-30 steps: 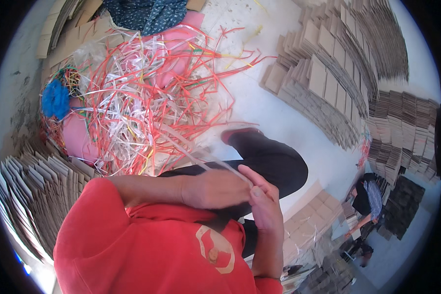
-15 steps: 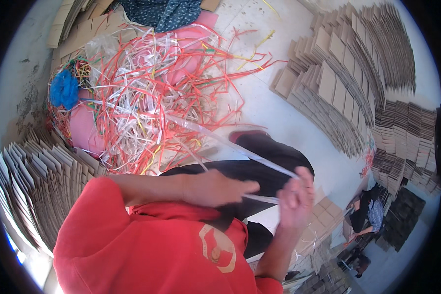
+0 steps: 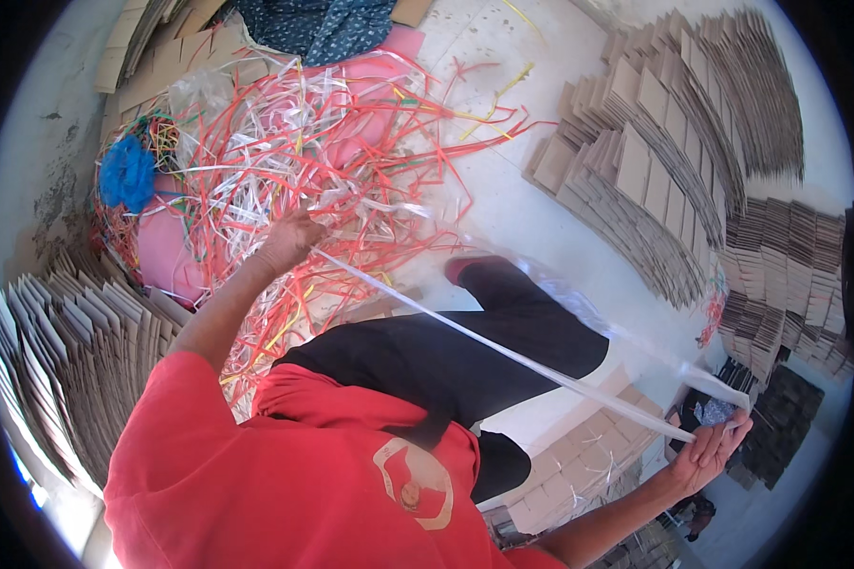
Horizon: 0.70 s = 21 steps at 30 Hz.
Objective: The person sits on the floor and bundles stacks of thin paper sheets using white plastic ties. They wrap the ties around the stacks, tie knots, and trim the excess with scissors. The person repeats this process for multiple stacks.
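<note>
A white plastic strap (image 3: 503,351) runs taut across my lap between my two hands. My left hand (image 3: 292,239), closed on one stretch of it, is over a tangled pile of red, white and yellow straps (image 3: 256,171). Far out to the right, my right hand (image 3: 710,453) pinches the strap where it doubles back at the fingers. From there a second, blurred length goes past my knee toward the pile. Black trousers cover my bent legs (image 3: 446,360) beneath the strap.
Stacks of flat cardboard (image 3: 636,161) stand at the upper right, and upright cardboard sheets (image 3: 76,351) at the left. Bundled cardboard (image 3: 579,465) lies beside my legs. A blue bundle (image 3: 126,174) and pink sheeting (image 3: 166,247) are at the pile. Another person (image 3: 700,517) is at the lower right.
My hands have moved apart: the left up and left to the pile, the right down and out to the right. The strap between them now spans much farther.
</note>
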Tool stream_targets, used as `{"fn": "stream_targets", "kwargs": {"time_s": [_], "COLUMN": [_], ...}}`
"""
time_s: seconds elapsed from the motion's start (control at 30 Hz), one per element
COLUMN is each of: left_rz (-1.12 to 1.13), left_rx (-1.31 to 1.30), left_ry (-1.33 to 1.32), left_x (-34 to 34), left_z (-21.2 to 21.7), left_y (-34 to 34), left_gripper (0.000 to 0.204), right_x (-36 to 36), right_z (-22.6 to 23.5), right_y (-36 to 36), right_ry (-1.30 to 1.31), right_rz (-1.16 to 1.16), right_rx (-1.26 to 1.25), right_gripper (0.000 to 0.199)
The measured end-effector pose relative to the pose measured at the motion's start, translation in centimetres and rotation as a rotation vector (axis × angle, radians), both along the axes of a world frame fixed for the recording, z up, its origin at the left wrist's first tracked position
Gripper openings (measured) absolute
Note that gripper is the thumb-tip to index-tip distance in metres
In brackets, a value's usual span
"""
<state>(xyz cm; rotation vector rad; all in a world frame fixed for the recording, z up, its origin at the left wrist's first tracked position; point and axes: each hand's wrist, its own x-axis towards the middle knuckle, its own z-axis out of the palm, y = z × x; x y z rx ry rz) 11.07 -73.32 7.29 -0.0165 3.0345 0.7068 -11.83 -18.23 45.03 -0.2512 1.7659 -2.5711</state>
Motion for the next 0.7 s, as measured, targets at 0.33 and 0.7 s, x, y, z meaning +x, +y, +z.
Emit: {"fn": "stream_targets", "kwargs": {"time_s": [0.33, 0.7], "left_rz": [0.306, 0.453], "left_rx": [1.414, 1.363], "left_ry": [-0.651, -0.445], "left_x": [-2.0, -2.2], "left_z": [6.8, 8.2], "left_y": [-1.9, -6.3], "left_gripper": [0.049, 0.027], "right_x": [1.7, 4.1], "right_z": [-3.3, -7.5], "right_y": [3.1, 11.3], "right_ry": [-0.279, -0.551], "right_rz": [-0.326, -0.457], "right_rx": [0.210, 0.281], "right_gripper": [0.035, 0.038]}}
